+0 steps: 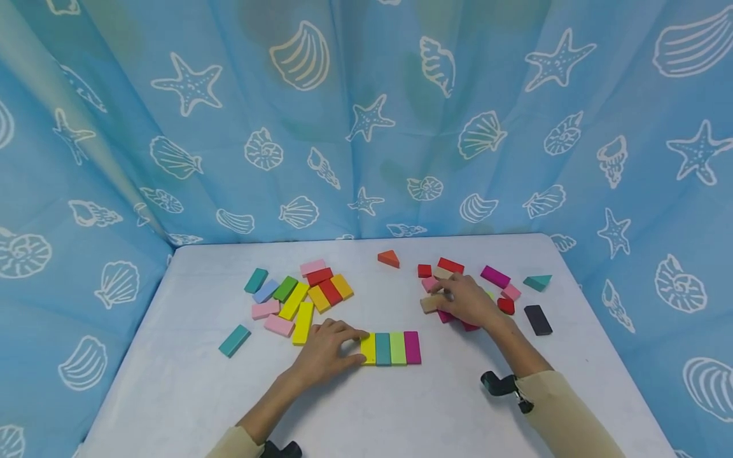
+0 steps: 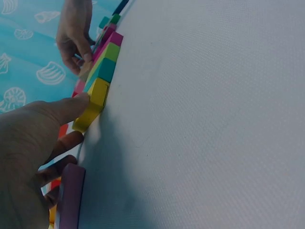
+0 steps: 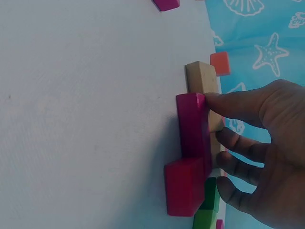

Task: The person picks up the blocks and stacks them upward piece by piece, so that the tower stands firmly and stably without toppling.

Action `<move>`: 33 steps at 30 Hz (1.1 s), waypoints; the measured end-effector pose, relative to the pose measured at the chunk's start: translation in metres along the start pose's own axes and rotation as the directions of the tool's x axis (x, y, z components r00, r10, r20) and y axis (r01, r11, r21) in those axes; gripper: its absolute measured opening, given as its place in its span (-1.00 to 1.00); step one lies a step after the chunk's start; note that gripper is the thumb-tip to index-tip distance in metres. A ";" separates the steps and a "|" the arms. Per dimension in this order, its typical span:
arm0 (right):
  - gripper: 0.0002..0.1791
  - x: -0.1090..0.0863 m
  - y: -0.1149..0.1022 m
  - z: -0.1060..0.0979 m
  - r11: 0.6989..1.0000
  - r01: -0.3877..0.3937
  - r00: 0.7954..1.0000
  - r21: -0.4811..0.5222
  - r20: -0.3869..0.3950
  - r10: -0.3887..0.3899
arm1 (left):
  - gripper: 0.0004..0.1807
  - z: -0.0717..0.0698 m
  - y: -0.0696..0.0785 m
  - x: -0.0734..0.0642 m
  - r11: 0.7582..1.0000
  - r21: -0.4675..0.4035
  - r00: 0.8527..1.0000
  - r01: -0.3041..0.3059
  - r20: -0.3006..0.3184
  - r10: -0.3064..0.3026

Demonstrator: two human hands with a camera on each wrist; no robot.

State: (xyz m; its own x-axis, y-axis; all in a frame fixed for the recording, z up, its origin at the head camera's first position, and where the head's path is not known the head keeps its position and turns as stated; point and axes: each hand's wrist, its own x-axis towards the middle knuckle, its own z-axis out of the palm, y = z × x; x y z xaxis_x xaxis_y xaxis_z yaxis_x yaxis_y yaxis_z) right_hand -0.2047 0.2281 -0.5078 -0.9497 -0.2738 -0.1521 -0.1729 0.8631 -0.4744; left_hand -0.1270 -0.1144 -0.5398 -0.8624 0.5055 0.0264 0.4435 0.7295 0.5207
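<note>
In the head view, a short row of blocks lies on the white table: yellow, teal (image 1: 383,349), light green (image 1: 397,348) and magenta (image 1: 412,347). My left hand (image 1: 328,348) holds the yellow block (image 1: 368,349) at the row's left end between thumb and index finger. Further right, my right hand (image 1: 466,299) reaches into a loose cluster and pinches a plain wooden block (image 1: 431,304) with thumb and index finger. In the right wrist view, a magenta block (image 3: 191,124) and a red block (image 3: 183,188) lie beside that wooden block, close to the fingers.
Another pile of blocks, including a long yellow block (image 1: 303,323) and a pink block (image 1: 279,326), spreads left of the row. An orange triangular block (image 1: 389,258) lies at the back. A black block (image 1: 537,320) and a teal triangular block (image 1: 537,283) lie far right. A shell-patterned curtain (image 1: 355,121) hangs behind.
</note>
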 end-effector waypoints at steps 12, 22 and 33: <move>-0.68 -0.001 -0.018 0.009 0.994 0.064 0.995 0.091 -0.083 -0.057 | -0.48 0.002 0.001 0.001 1.000 0.011 1.000 -0.019 -0.005 0.019; -0.73 0.005 -0.063 0.036 0.962 0.115 0.986 0.246 0.088 -0.140 | -0.49 0.001 0.002 0.002 1.000 0.020 1.000 0.007 0.011 -0.007; -0.76 0.015 -0.073 0.056 0.963 0.137 0.975 0.234 0.142 -0.173 | -0.48 -0.001 0.002 0.002 0.999 0.036 0.999 0.032 0.029 -0.033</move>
State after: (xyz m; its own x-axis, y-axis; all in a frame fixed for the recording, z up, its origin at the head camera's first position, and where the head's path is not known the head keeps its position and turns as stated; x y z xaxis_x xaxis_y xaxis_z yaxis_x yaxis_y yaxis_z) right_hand -0.1922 0.1376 -0.5238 -0.8586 -0.4765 -0.1890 -0.2353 0.6940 -0.6805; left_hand -0.1282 -0.1122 -0.5373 -0.8694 0.4938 -0.0156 0.4237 0.7614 0.4906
